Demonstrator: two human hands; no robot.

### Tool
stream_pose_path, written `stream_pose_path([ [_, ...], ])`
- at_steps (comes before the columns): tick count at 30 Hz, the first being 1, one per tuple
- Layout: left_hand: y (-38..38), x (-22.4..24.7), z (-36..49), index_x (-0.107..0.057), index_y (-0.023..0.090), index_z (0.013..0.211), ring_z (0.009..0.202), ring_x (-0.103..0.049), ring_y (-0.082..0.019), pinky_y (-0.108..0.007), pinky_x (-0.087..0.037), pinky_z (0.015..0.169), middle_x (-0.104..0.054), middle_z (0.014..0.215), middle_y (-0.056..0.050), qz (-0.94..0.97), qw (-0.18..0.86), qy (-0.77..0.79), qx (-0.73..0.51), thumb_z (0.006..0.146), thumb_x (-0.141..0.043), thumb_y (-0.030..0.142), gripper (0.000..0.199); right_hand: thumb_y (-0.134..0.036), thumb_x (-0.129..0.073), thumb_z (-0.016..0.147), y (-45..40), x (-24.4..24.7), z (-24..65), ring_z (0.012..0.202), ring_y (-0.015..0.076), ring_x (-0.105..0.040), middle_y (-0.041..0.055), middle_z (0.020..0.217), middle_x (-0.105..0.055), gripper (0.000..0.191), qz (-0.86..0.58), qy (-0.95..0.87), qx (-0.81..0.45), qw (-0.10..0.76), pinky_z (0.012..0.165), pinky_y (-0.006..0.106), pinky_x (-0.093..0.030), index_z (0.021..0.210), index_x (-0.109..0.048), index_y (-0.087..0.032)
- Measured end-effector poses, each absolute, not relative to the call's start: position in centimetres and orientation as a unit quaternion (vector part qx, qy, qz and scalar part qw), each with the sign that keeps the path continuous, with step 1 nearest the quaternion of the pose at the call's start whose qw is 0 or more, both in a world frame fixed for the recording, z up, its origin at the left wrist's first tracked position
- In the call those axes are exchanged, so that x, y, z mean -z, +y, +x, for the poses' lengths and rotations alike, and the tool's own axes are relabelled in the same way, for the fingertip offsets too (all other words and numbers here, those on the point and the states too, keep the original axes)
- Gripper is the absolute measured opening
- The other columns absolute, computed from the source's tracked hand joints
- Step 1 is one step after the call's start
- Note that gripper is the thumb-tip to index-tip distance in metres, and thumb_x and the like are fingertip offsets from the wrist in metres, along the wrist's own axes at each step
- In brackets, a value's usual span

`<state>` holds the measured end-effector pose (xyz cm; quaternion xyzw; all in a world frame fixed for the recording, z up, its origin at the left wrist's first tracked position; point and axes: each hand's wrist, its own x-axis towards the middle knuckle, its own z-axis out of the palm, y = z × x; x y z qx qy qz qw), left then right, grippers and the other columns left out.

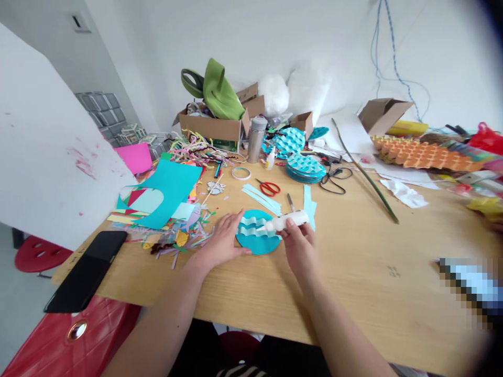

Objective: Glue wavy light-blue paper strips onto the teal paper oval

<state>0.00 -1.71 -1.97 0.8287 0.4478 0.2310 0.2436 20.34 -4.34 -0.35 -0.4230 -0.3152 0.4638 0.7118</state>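
Reaches over the near edge of a wooden table (353,293), past a flat black device (88,269) at left. Rests the left hand (223,234), thumb parted from fingers, on the left edge of a blue disc (257,245) lying flat between both hands. Pinches a white squeeze bottle (294,220) between thumb and fingers of the right hand (302,247), aiming its nozzle leftward at wavy pale strips (248,231) across the disc; touching or just above, impossible to tell. Has colored paper scraps (196,230) and a cut teal sheet (181,178) at left; just beyond the disc, red-handled scissors (270,189). Faces, farther back, a stack of blue discs (305,170), a silver tumbler (257,141) and a cardboard box (210,125) bearing green fabric (223,97), set before a white wall (275,31).
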Motion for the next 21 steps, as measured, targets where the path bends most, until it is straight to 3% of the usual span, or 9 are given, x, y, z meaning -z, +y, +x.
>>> stream_pose_path([
  [9, -1.8, 2.1, 0.0, -0.009, 0.027, 0.153, 0.143, -0.022, -0.031, -0.049, -0.022, 0.116, -0.029, 0.154, -0.012, 0.845, 0.228, 0.429, -0.222, 0.071, -0.079, 0.041, 0.108, -0.047, -0.073, 0.075, -5.4, 1.3, 19.7, 0.080, 0.0155, -0.059, 0.0004, 0.087, -0.060, 0.035, -0.496, -0.407, -0.325, 0.695, 0.073, 0.030, -0.051, 0.094, -0.056, -0.024],
  [21, -1.8, 2.4, 0.1, -0.004, 0.027, 0.153, 0.144, -0.021, -0.032, -0.050, -0.021, 0.116, -0.028, 0.155, -0.012, 0.851, 0.219, 0.421, -0.223, 0.071, -0.080, 0.041, 0.113, -0.042, -0.070, 0.079, -5.5, 2.4, 19.5, 0.075, 0.0165, -0.059, 0.0005, 0.084, -0.058, 0.034, -0.525, -0.485, -0.291, 0.636, 0.066, 0.030, -0.049, 0.099, -0.049, -0.024],
])
